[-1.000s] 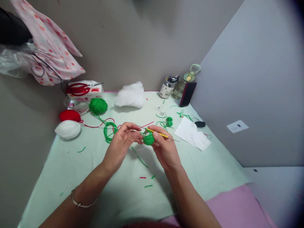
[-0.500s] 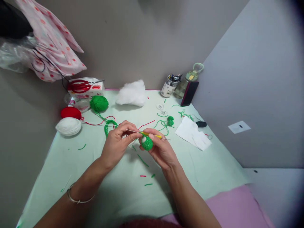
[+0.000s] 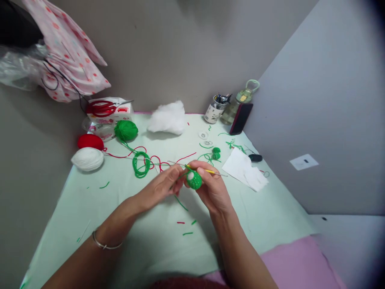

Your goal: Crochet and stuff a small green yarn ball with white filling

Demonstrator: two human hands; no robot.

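My right hand (image 3: 215, 190) is closed round a crochet hook (image 3: 209, 171) with a yellow grip and metal ends. The same hand holds a small green crocheted ball (image 3: 195, 181) with a white patch of stuffing showing at its opening. The hook lies across the top of the ball. My left hand (image 3: 161, 185) is just left of the ball, its fingers closed on a strand of green yarn (image 3: 182, 175) that runs to the ball. A looped coil of green yarn (image 3: 141, 164) lies beyond my left hand on the pale green tablecloth (image 3: 120, 224).
Green, red and white yarn balls (image 3: 126, 130) sit at the back left, beside red-handled scissors (image 3: 102, 108) on a box. White stuffing (image 3: 167, 118) lies at the back. Farther right are a pen holder (image 3: 213, 112), bottle (image 3: 231, 110), phone (image 3: 241, 119), white paper (image 3: 244, 170) and small green crocheted pieces (image 3: 216, 153).
My left hand has drawn back from the hook, down and left, with the yarn strand stretched to the ball. My right hand, hook and ball have shifted slightly right.
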